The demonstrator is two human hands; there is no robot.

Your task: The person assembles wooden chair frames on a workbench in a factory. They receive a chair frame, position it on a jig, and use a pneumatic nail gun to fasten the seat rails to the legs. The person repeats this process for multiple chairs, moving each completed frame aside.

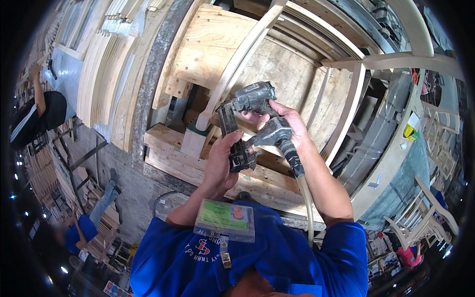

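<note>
Above wooden jig (166, 143), before person's blue shirt (287, 237), pneumatic nail gun (253, 96) was held two-handed. Handle (273, 131) was gripped by right hand (293, 121); long black magazine (229, 121) was clasped by left hand (220, 159). Pale hose (304, 195) was joined to handle's end by black fitting (290, 154). Beneath, pale wooden frame (237, 76) was supported on jig, one end on green-topped block (193, 141).

White lettering (197, 254) and red emblem (202, 247) on blue shirt (287, 237), print (225, 223) on green badge (216, 215)
</note>
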